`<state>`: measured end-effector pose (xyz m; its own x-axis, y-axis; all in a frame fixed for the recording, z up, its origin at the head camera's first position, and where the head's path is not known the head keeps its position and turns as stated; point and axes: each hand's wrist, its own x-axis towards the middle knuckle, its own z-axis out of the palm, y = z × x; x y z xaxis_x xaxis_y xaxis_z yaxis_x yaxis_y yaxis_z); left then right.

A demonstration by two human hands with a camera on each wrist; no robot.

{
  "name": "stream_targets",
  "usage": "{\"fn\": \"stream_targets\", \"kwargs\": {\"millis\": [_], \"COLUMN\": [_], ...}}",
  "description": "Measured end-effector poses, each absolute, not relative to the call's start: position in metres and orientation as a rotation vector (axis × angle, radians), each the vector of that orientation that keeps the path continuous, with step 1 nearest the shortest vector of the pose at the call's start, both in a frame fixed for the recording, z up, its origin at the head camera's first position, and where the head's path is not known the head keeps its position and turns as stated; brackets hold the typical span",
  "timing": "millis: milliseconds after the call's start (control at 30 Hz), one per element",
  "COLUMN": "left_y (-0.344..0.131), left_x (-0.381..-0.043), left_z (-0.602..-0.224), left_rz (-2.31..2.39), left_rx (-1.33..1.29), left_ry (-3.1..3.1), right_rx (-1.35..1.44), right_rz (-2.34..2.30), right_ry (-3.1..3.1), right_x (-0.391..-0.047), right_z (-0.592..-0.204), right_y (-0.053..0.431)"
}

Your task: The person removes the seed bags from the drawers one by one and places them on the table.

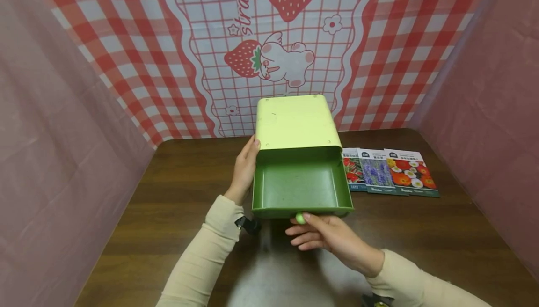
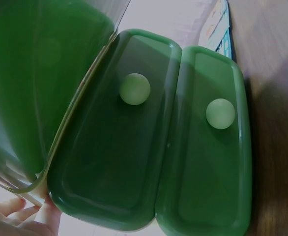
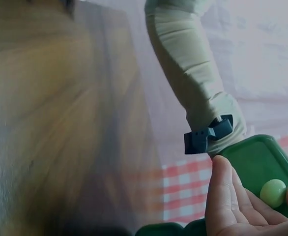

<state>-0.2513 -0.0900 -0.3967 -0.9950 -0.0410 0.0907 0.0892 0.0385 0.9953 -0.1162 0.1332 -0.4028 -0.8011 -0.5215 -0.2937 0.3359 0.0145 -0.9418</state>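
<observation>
A small drawer cabinet with a pale yellow-green top stands on the table. Its top drawer, dark green and bare inside, is pulled well out. My left hand rests against the cabinet's left side near the front corner, fingers laid along it. At the drawer's front, my right hand pinches the round light-green knob between thumb and index finger, the other fingers stretched out below. The left wrist view shows two lower drawers, the middle and the bottom, both closed, each with a round knob.
Several flower seed packets lie overlapping to the cabinet's right on the dark wooden table. Behind stands a red-checked strawberry cloth. Pinkish cloth walls enclose both sides.
</observation>
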Motion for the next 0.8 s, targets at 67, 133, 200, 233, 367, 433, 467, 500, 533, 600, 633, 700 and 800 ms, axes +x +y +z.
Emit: {"fn": "stream_targets", "kwargs": {"millis": [67, 133, 200, 233, 367, 433, 467, 500, 533, 600, 633, 700, 800], "left_y": [-0.090, -0.090, -0.090, -0.090, -0.090, -0.090, -0.090, -0.090, -0.090, -0.090, -0.090, -0.090, -0.090], "left_x": [-0.251, -0.251, -0.251, -0.251, -0.251, -0.251, -0.251, -0.251, -0.250, -0.251, -0.250, -0.250, -0.252], "left_z": [-0.396, -0.396, -0.396, -0.396, -0.395, -0.395, -0.395, -0.395, -0.395, -0.394, -0.394, -0.393, -0.392], "left_rz": [-2.109, -2.108, -2.104, -2.100, -2.096, -2.104, -2.114, -2.126, -2.140, -2.172, -2.185, -2.218, -2.263], "left_rx": [-0.052, -0.053, -0.050, -0.048, -0.046, -0.047, -0.045, -0.042, -0.040, -0.039, -0.035, -0.036, -0.031], "left_ry": [-2.199, -2.200, -2.204, -2.208, -2.214, -2.212, -2.209, -2.207, -2.202, -2.189, -2.183, -2.165, -2.139], "right_rx": [-0.183, -0.175, -0.175, -0.176, -0.187, -0.191, -0.191, -0.193, -0.195, -0.197, -0.198, -0.193, -0.176], "right_rz": [-1.859, -1.867, -1.875, -1.877, -1.880, -1.881, -1.881, -1.880, -1.879, -1.879, -1.880, -1.884, -1.901], "right_ry": [1.672, 1.658, 1.657, 1.660, 1.673, 1.683, 1.689, 1.696, 1.703, 1.716, 1.721, 1.724, 1.713], "right_x": [-0.116, -0.115, -0.116, -0.116, -0.116, -0.116, -0.117, -0.117, -0.117, -0.119, -0.120, -0.122, -0.128], "right_z": [-0.403, -0.403, -0.403, -0.403, -0.401, -0.400, -0.399, -0.397, -0.396, -0.393, -0.392, -0.388, -0.384], "right_y": [0.133, 0.133, 0.133, 0.133, 0.133, 0.133, 0.133, 0.133, 0.134, 0.133, 0.133, 0.133, 0.132]}}
